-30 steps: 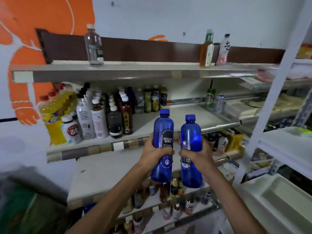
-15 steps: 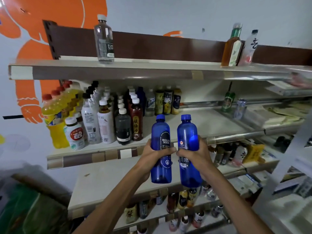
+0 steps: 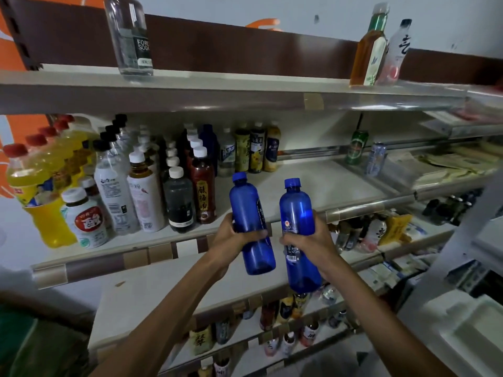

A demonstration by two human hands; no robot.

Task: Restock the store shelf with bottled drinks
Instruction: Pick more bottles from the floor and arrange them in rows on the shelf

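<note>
I hold two blue soda bottles in front of the store shelf [image 3: 313, 183]. My left hand [image 3: 231, 235] grips the left blue bottle [image 3: 249, 213] round its middle; this bottle tilts left, its cap near the dark bottles. My right hand [image 3: 313, 240] grips the right blue bottle [image 3: 298, 210], which stands nearly upright with its label facing me. Both bottles hover just before the front edge of the middle shelf board, whose bare right part lies behind them.
The middle shelf's left side is packed with drinks: yellow juice bottles [image 3: 32, 170], a white milk bottle [image 3: 87, 219], dark tea bottles [image 3: 202, 191]. Two cans [image 3: 356, 146] stand at its back right. The top shelf carries a clear bottle [image 3: 130, 36] and two others [image 3: 370, 47].
The view has moved closer to the shelf. The two bottles have drawn apart, and the left one has tipped leftward and turned its label away.
</note>
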